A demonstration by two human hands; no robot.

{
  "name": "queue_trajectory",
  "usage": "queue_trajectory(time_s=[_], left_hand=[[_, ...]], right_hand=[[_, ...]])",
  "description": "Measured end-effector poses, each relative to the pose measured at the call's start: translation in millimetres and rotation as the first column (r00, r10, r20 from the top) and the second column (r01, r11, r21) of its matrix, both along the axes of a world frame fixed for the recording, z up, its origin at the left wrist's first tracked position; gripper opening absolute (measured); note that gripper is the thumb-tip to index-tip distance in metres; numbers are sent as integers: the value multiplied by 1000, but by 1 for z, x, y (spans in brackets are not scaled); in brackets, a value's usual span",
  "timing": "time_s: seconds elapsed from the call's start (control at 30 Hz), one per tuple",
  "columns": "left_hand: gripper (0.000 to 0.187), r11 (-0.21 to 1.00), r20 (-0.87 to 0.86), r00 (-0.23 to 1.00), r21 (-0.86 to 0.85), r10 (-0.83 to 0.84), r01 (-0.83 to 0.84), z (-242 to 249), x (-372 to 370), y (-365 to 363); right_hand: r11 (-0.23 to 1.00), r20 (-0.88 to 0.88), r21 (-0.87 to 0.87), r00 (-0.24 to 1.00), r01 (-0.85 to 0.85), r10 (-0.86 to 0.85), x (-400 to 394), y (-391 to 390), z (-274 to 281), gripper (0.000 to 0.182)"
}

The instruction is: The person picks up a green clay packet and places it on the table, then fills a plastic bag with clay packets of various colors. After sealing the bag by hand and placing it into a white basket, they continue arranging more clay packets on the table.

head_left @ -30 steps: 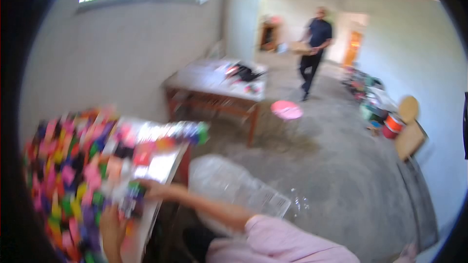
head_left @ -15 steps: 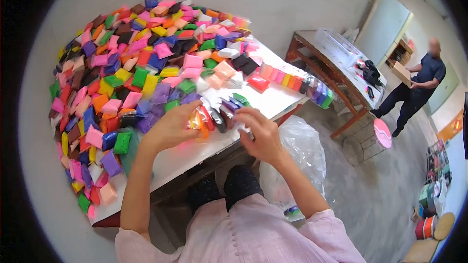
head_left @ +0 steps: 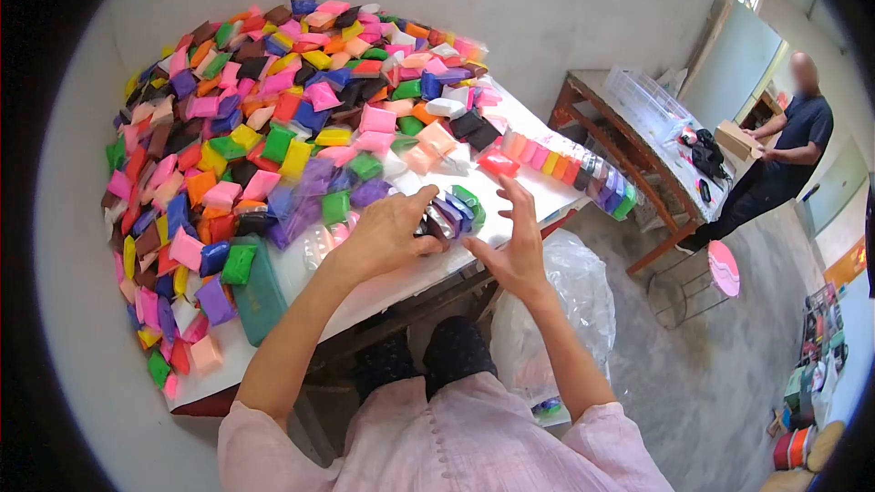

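Observation:
Small, pillow-shaped packets of what looks like coloured modelling clay are heaped (head_left: 264, 109) across the white table (head_left: 337, 310). Close to the front edge, a short row of packets (head_left: 456, 211) in silver, purple, blue and green stands on its side. My left hand (head_left: 387, 232) is curled around the left end of this row, fingers over the top and thumb in front. My right hand (head_left: 515, 251) is at the row's right end, its thumb and fingers spread apart with nothing between them. Pale pink packets in clear wrap (head_left: 321, 246) lie beside my left wrist.
A teal case (head_left: 260, 287) lies left of my arm. A finished-looking multicoloured strip of packets (head_left: 574, 169) rests at the table's right end. Below hangs a clear plastic bag (head_left: 574, 301). Beyond are a pink-topped stool (head_left: 723, 269), a second table (head_left: 629, 128) and a person (head_left: 793, 137) holding a cardboard box.
My left hand has moved right, onto the row, leaving the packets it was over. My right hand has shifted right and spread its fingers. The view has turned slightly.

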State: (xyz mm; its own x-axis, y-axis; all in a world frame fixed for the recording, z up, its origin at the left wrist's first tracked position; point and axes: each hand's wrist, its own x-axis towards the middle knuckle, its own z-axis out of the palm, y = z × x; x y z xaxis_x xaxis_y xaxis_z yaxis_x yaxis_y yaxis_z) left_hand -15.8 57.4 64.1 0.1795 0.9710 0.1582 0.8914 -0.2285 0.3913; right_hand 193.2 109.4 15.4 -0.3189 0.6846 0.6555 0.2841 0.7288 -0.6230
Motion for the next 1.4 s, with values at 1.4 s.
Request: queue_trajectory(time_s=[1.4], left_hand=[[56, 973, 92, 996, 230, 13, -34, -21, 44, 34]], right_hand=[[748, -346, -535, 909, -393, 231, 6, 6, -32, 25]])
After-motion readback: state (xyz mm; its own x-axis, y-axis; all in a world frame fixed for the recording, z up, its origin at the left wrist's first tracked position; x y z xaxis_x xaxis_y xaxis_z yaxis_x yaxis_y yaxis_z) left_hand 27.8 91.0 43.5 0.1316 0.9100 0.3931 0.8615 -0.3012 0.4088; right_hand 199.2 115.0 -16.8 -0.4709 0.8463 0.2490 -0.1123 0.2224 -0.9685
